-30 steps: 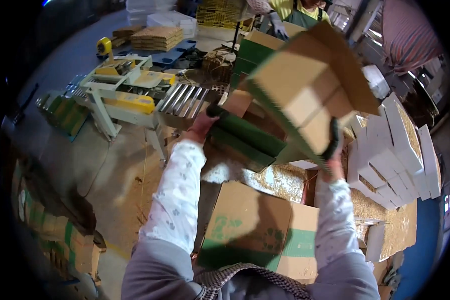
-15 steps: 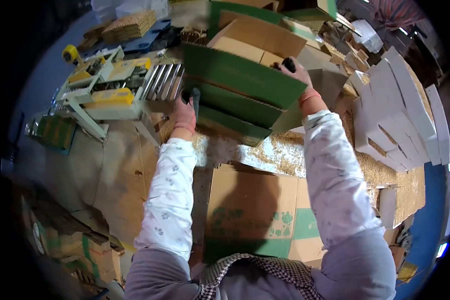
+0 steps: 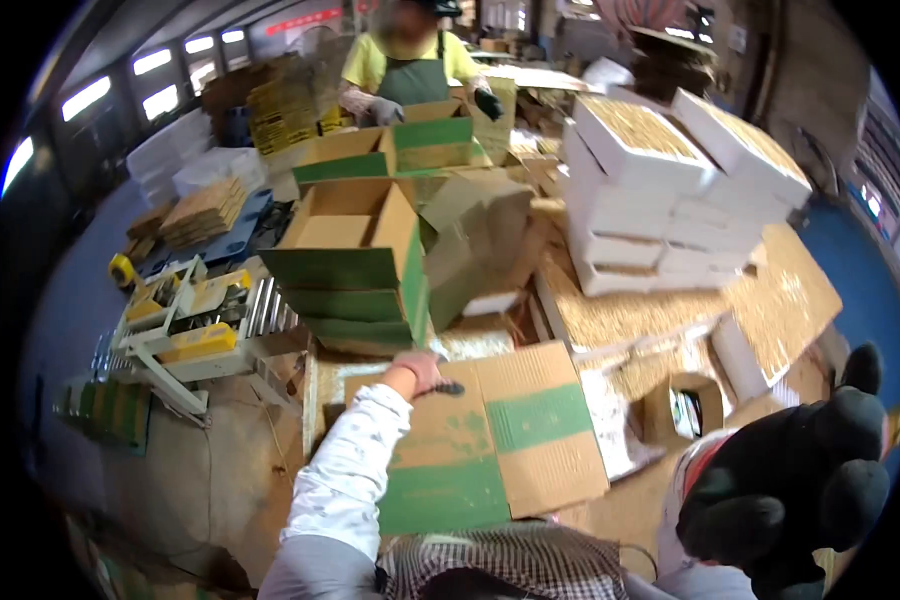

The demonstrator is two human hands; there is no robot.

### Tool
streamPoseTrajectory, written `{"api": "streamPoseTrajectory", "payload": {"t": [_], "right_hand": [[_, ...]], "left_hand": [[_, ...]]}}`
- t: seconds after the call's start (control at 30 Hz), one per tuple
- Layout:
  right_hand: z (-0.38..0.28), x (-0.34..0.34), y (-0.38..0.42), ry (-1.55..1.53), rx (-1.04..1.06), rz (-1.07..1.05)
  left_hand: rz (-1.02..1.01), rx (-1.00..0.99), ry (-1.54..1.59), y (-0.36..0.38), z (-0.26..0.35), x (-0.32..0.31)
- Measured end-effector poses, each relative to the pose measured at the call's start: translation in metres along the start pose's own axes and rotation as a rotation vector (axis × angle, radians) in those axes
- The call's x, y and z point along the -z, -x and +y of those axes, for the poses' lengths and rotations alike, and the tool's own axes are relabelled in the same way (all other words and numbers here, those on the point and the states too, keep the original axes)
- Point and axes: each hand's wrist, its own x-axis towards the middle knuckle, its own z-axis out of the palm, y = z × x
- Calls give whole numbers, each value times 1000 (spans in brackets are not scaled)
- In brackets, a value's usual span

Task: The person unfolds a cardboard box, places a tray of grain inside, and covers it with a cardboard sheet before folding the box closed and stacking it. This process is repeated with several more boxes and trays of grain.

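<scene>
A flattened cardboard box (image 3: 530, 470) with green printed bands lies in front of me. My left hand (image 3: 417, 372), in a glove with dark fingertips, is at its far edge; the thumb rests on the near face and the other fingers are partly hidden behind the edge. Close to the camera at the lower right, my right hand (image 3: 785, 490) is raised in a black-palmed glove, fingers apart and bent, holding nothing. Just beyond my left hand stands an open green-and-brown carton (image 3: 345, 270) with its flaps up.
Stacked white boxes (image 3: 660, 215) filled with straw-like material stand at the right. A small carton (image 3: 670, 410) sits on the littered table. At left is a roller conveyor machine (image 3: 195, 335). Across the table, a gloved co-worker (image 3: 415, 80) stands behind more open cartons (image 3: 435, 140).
The green carton has left both hands and now stands on the far side of the table. My left hand has come to the flattened box; my right has drawn back toward me. The view has tilted up.
</scene>
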Motion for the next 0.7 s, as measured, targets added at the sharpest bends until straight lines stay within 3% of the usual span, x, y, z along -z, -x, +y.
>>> {"api": "streamPoseTrajectory", "payload": {"t": [0.1,0.17,0.2,0.23,0.27,0.33,0.37,0.43,0.5,0.53,0.6,0.63,0.67,0.7], "right_hand": [[-6,12,-8,108,-150,-143],[-1,-1,-1,279,-374,-490],[40,-11,23,261,-103,-785],[58,-16,55,363,-126,-985],[71,-20,76,469,-145,-1179],[88,-14,90,304,-365,-1327],[94,-19,80,302,-336,-1320],[107,-32,60,174,-471,-1723],[134,-66,77,371,-285,-1492],[146,-86,76,460,-243,-1370],[157,-115,106,375,-275,-1392],[158,-122,114,307,-322,-1433],[144,-125,105,433,-250,-1427],[136,-119,98,407,-29,-1204]], "left_hand": [[371,-17,-61,51,37,51],[613,-183,-185,111,73,101],[755,-249,-304,134,91,111],[794,-258,-394,150,110,107],[698,-237,-392,163,124,98],[900,-258,-418,169,125,70],[1015,-306,-320,179,123,58],[1117,-410,-261,198,116,36],[991,-518,-180,231,116,32],[977,-733,-223,243,119,33],[548,-899,-71,272,133,53],[349,-843,25,271,127,83],[466,-726,192,264,115,99],[731,-332,249,255,115,100]]}}
